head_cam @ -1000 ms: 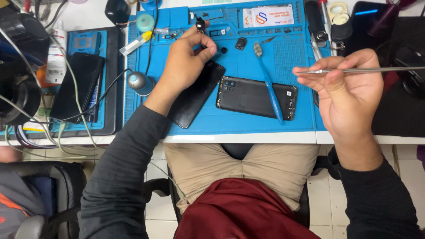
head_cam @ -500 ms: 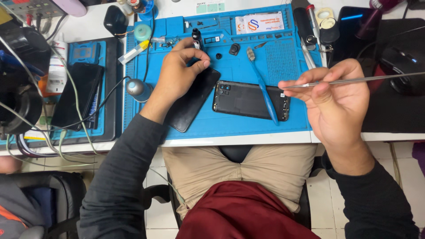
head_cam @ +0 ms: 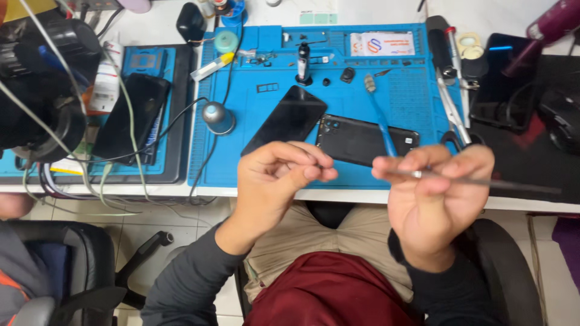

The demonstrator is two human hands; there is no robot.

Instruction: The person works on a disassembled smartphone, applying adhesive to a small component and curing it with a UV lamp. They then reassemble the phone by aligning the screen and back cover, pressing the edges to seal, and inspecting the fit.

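Observation:
My right hand is raised over the desk's front edge and grips a thin metal tool that points to the right. My left hand is lifted beside it, fingers pinched together near the tool's left tip; whether it holds a tiny part is too small to tell. Behind the hands, on the blue work mat, lie a black phone body with its back up and a black screen panel. A blue-handled brush rests across the phone body.
Small screws and parts, a standing black tool and tweezers sit on the mat. A second mat at left carries another dark phone; cables and a round metal weight lie nearby. A dark device lies at right.
My left hand left the screen panel on the mat and rose toward me, pinching its fingers. My right hand with the tool came closer, meeting it in front of the desk edge.

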